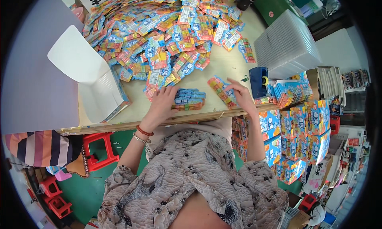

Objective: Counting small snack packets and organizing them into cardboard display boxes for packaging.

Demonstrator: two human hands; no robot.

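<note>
- Green floor (87,189) spreads beneath a pale table (227,66), its wooden front edge (191,118) passing under the wrists.
- Bare tabletop opens between the hands and the big packet pile (147,34), mostly rightward; 1 open white carton (101,95) bounds the left side, 1 stack of clear trays (284,46) the right.
- Near that edge, the left hand (163,102) bends its fingers over the left end of a packet stack (191,99); I can't tell how firmly.
- To the right, the half-open right hand (241,95) touches 1 slanted packet (219,89), index finger extended; a bare strip separates packet and stack.
- Colourful boxes (306,129) rise beside the table, lower right.
</note>
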